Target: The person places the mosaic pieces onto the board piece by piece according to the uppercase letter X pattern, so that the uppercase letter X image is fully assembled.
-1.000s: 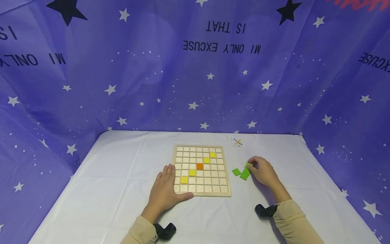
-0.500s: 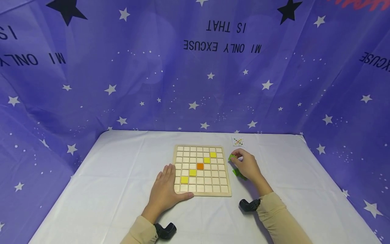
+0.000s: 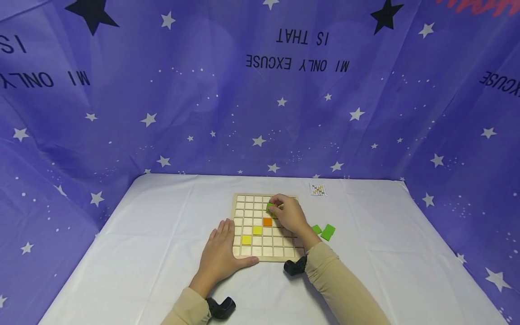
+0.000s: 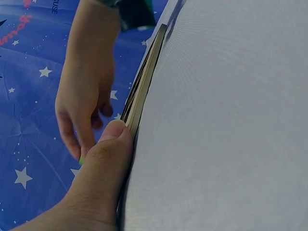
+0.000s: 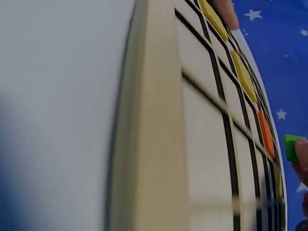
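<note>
The left hand point(image 3: 218, 250) lies with straight fingers at the left edge of a pale wooden grid board point(image 3: 276, 259); its grip is wide. In the square cells sit flat yellow tiles point(image 3: 246, 239) and one orange tile point(image 3: 267, 221). The right hand point(image 3: 290, 214) has a narrow grip, pinching a thin green tile point(image 5: 290, 147) over the board's far part. Further right lie more green tiles point(image 3: 328, 232) and a small printed card point(image 3: 318, 189). White cloth point(image 3: 162, 225) covers the surface point(image 3: 386, 216); behind hangs purple starry fabric point(image 3: 183, 90).
</note>
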Demonstrator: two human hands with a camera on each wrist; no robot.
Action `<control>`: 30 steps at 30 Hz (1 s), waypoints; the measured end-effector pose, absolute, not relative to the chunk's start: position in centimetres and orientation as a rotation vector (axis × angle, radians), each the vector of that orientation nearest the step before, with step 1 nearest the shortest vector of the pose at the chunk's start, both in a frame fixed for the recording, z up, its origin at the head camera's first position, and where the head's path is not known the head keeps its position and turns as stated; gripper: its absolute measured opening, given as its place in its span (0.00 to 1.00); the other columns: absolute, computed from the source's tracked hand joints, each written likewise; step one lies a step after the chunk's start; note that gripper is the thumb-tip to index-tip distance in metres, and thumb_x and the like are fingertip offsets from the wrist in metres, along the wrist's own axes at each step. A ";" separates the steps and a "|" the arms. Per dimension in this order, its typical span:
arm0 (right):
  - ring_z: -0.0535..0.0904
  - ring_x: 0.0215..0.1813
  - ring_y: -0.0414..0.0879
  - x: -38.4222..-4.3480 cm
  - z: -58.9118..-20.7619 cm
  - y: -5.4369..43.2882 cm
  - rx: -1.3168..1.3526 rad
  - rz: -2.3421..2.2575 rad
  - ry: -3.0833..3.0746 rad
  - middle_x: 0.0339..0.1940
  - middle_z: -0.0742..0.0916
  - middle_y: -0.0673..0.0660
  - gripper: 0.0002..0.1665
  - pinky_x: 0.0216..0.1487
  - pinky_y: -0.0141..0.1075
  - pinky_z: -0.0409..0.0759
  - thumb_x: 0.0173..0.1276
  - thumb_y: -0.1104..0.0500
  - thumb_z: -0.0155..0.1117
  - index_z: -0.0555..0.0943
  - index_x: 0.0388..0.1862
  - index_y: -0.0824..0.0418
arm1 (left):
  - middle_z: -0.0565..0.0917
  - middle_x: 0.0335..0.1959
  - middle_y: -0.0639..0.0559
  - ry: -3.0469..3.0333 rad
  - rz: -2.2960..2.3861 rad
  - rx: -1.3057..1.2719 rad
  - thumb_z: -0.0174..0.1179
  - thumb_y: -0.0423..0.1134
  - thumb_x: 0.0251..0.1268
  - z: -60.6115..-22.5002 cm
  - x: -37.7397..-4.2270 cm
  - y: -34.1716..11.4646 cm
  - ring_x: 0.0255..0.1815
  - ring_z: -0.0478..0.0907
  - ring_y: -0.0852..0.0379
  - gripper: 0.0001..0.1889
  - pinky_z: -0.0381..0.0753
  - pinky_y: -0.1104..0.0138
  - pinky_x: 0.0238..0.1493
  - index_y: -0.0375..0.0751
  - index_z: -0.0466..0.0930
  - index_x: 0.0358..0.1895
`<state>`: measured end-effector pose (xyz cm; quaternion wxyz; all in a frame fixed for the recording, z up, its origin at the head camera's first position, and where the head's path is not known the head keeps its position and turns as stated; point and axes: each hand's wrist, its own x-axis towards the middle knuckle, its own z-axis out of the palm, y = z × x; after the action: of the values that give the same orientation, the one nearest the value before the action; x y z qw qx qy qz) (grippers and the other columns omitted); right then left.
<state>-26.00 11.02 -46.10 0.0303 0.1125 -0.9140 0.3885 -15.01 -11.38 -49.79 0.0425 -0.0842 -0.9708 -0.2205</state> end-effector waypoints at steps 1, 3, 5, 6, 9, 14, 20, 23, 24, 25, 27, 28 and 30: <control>0.84 0.45 0.43 -26.2 -46.2 10.5 0.364 1.203 -2.811 0.40 0.86 0.46 0.08 0.44 0.38 0.83 0.70 0.54 0.67 0.84 0.47 0.49 | 0.52 0.80 0.38 -2.973 -0.674 -0.256 0.56 0.86 0.37 -49.8 -15.0 -11.4 0.82 0.48 0.43 0.74 0.49 0.50 0.82 0.31 0.47 0.78; 0.84 0.45 0.44 -26.5 -46.3 9.6 0.388 1.212 -2.794 0.39 0.86 0.46 0.08 0.46 0.40 0.84 0.69 0.54 0.67 0.84 0.46 0.50 | 0.52 0.80 0.38 -2.972 -0.676 -0.255 0.56 0.86 0.37 -49.8 -15.0 -11.4 0.82 0.48 0.43 0.74 0.49 0.50 0.82 0.31 0.47 0.78; 0.84 0.44 0.43 -26.8 -46.4 8.7 0.405 1.210 -2.776 0.38 0.86 0.46 0.08 0.51 0.42 0.82 0.69 0.54 0.68 0.85 0.45 0.50 | 0.53 0.80 0.38 -2.969 -0.675 -0.258 0.57 0.86 0.38 -49.8 -15.0 -11.5 0.82 0.48 0.43 0.73 0.49 0.50 0.81 0.31 0.47 0.78; 0.84 0.44 0.44 -26.8 -46.5 8.3 0.408 1.215 -2.771 0.37 0.86 0.46 0.07 0.52 0.43 0.82 0.68 0.55 0.68 0.85 0.45 0.51 | 0.53 0.80 0.38 -2.969 -0.671 -0.260 0.57 0.86 0.38 -49.9 -15.0 -11.5 0.82 0.48 0.43 0.73 0.49 0.50 0.82 0.31 0.47 0.78; 0.83 0.42 0.44 -27.1 -46.6 7.2 0.420 1.201 -2.773 0.37 0.86 0.46 0.08 0.68 0.49 0.74 0.67 0.54 0.69 0.85 0.44 0.51 | 0.53 0.80 0.38 -2.968 -0.663 -0.266 0.56 0.86 0.38 -49.9 -15.1 -11.5 0.82 0.48 0.43 0.73 0.48 0.50 0.82 0.31 0.47 0.78; 0.80 0.39 0.42 -27.3 -46.7 5.7 0.412 1.135 -2.802 0.35 0.86 0.47 0.08 0.71 0.50 0.71 0.68 0.53 0.69 0.85 0.45 0.51 | 0.53 0.80 0.39 -2.976 -0.664 -0.270 0.54 0.87 0.38 -49.9 -15.1 -11.4 0.82 0.48 0.44 0.73 0.48 0.50 0.82 0.31 0.47 0.78; 0.77 0.36 0.41 -27.2 -46.8 4.6 0.402 1.031 -2.806 0.34 0.86 0.46 0.08 0.46 0.41 0.79 0.68 0.54 0.69 0.86 0.45 0.51 | 0.53 0.80 0.38 -2.974 -0.659 -0.276 0.55 0.86 0.39 -49.7 -15.1 -11.4 0.82 0.48 0.44 0.72 0.49 0.50 0.82 0.30 0.47 0.78; 0.76 0.39 0.42 -27.3 -46.9 4.2 0.383 0.964 -2.825 0.36 0.85 0.47 0.10 0.41 0.37 0.78 0.68 0.53 0.69 0.86 0.46 0.51 | 0.53 0.80 0.38 -2.969 -0.651 -0.277 0.55 0.86 0.40 -49.7 -15.2 -11.4 0.82 0.49 0.44 0.72 0.50 0.50 0.81 0.30 0.47 0.78; 0.77 0.40 0.42 -27.3 -47.0 4.2 0.376 0.943 -2.832 0.38 0.85 0.47 0.10 0.42 0.37 0.78 0.67 0.53 0.69 0.86 0.47 0.50 | 0.53 0.80 0.38 -2.967 -0.651 -0.277 0.56 0.85 0.40 -49.7 -15.2 -11.4 0.82 0.49 0.43 0.72 0.50 0.50 0.81 0.30 0.48 0.78; 0.77 0.42 0.43 -27.3 -47.0 4.1 0.367 0.926 -2.843 0.40 0.84 0.47 0.10 0.43 0.37 0.79 0.67 0.53 0.69 0.86 0.47 0.50 | 0.54 0.80 0.38 -2.965 -0.653 -0.277 0.56 0.85 0.40 -49.7 -15.2 -11.4 0.82 0.49 0.43 0.72 0.50 0.50 0.81 0.30 0.48 0.78; 0.77 0.45 0.44 -27.3 -47.1 4.0 0.353 0.905 -2.863 0.43 0.83 0.48 0.11 0.45 0.37 0.80 0.68 0.52 0.69 0.86 0.48 0.50 | 0.54 0.80 0.38 -2.961 -0.651 -0.274 0.57 0.85 0.39 -49.7 -15.1 -11.4 0.82 0.50 0.43 0.72 0.51 0.50 0.81 0.30 0.48 0.78; 0.78 0.46 0.44 -27.3 -47.1 4.0 0.348 0.901 -2.869 0.45 0.82 0.48 0.11 0.46 0.38 0.80 0.68 0.52 0.69 0.86 0.48 0.50 | 0.55 0.80 0.37 -2.960 -0.650 -0.273 0.57 0.85 0.39 -49.7 -15.1 -11.4 0.82 0.50 0.43 0.72 0.51 0.49 0.81 0.30 0.49 0.78; 0.78 0.49 0.45 -27.3 -47.1 3.8 0.337 0.886 -2.885 0.48 0.82 0.48 0.11 0.48 0.40 0.81 0.68 0.51 0.68 0.86 0.48 0.50 | 0.55 0.79 0.37 -2.955 -0.651 -0.273 0.58 0.85 0.38 -49.7 -15.0 -11.5 0.82 0.51 0.43 0.72 0.52 0.49 0.81 0.29 0.50 0.77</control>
<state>-27.25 3.85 -47.09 0.0523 0.1109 -0.9488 0.2912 -15.03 -11.51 -49.69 0.0516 -0.0899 -0.9713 -0.2141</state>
